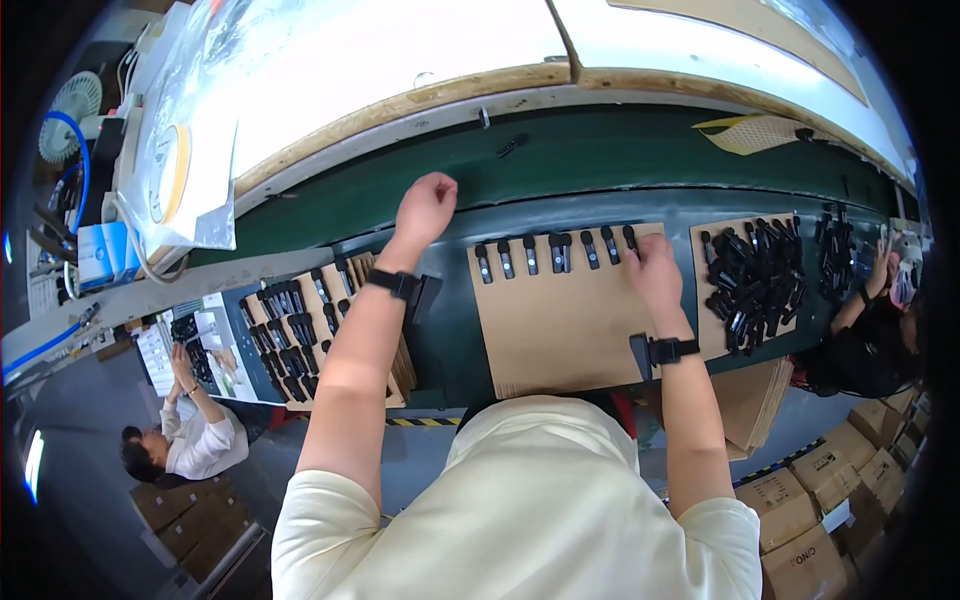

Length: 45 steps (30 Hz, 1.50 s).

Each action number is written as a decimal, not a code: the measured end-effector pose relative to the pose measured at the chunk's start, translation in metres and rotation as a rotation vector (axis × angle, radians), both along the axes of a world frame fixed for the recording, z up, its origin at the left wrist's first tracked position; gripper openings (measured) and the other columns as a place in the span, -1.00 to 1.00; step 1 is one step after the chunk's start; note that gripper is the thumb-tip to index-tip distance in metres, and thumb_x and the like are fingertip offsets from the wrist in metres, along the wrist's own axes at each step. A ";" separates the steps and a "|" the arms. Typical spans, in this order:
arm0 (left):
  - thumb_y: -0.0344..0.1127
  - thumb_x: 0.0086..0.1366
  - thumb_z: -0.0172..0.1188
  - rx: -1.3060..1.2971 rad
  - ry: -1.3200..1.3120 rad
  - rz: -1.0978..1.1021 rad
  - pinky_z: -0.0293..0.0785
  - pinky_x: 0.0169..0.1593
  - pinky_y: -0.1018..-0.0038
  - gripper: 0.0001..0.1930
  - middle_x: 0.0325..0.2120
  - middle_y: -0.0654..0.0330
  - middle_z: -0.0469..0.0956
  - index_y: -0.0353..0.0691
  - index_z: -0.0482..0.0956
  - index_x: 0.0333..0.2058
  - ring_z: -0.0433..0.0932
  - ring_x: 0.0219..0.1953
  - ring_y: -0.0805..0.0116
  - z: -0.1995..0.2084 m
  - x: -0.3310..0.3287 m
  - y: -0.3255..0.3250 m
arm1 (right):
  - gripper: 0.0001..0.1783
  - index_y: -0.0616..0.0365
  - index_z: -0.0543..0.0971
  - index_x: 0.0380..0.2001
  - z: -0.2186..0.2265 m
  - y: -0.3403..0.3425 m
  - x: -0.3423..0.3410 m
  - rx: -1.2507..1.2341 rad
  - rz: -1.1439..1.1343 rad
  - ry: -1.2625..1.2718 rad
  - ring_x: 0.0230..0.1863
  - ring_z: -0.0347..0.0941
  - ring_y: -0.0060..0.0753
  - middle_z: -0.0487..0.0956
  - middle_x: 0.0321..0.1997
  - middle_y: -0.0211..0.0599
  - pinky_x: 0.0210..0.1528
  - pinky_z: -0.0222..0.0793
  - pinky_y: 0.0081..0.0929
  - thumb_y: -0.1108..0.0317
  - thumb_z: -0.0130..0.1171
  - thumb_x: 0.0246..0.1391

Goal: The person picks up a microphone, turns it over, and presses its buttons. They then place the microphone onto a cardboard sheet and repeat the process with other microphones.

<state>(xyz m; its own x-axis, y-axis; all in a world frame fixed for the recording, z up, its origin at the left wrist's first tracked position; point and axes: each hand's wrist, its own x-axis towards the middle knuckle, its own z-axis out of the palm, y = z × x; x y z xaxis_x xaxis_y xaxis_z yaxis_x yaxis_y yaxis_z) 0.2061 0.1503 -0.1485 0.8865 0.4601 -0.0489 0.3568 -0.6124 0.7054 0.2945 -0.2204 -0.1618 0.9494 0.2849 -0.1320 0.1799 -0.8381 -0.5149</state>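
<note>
A row of small black microphones with rounded dark heads lies along the far edge of a brown cardboard sheet in front of me. At the row's right end, my right hand has its fingers closed at one microphone. My left hand is over the green belt's near edge, left of the sheet, its fingers curled together; what they hold, if anything, is hidden. Farther along the belt lies a small black piece, apart from both hands. Both wrists wear black straps with a dark block.
Left, more microphones lie in rows on cardboard; right, a heap of them covers another sheet. One person works at far left, another at far right. A yellow mesh piece rests on the green belt. Cartons stand lower right.
</note>
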 end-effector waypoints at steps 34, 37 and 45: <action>-0.23 0.07 0.31 0.280 0.215 -0.001 0.52 -0.15 0.24 -0.71 -0.39 0.02 0.62 -0.22 0.57 -0.24 0.58 -0.26 -0.02 -0.088 0.057 0.030 | -0.73 0.22 0.47 -0.18 0.110 -0.073 -0.102 0.240 0.124 0.074 -0.50 0.34 -0.44 0.45 -0.25 -0.24 -0.44 0.31 -0.58 0.61 0.15 0.00; -0.23 0.07 0.31 0.343 0.205 -0.022 0.52 -0.15 0.28 -0.69 -0.40 -0.02 0.61 -0.27 0.58 -0.24 0.59 -0.28 -0.03 -0.092 0.056 0.038 | -0.74 0.22 0.47 -0.19 0.115 -0.089 -0.111 0.220 0.070 0.077 -0.49 0.34 -0.44 0.46 -0.25 -0.24 -0.43 0.32 -0.58 0.61 0.15 0.00; -0.42 0.23 0.17 -0.512 -0.039 -0.008 0.48 -0.23 0.58 -0.79 -0.40 0.20 0.61 -0.40 0.56 -0.19 0.55 -0.38 0.50 0.008 0.009 -0.029 | -0.74 0.23 0.48 -0.19 0.133 -0.053 -0.107 0.404 0.158 0.080 -0.44 0.37 -0.48 0.47 -0.25 -0.26 -0.37 0.32 -0.61 0.62 0.14 0.00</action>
<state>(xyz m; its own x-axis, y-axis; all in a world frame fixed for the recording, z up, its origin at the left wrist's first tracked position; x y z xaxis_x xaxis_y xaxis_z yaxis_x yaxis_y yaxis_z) 0.2154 0.1209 -0.1400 0.8956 0.3790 -0.2332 0.3210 -0.1873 0.9284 0.1876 -0.2735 -0.0287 0.8816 0.4692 -0.0517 0.2357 -0.5325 -0.8129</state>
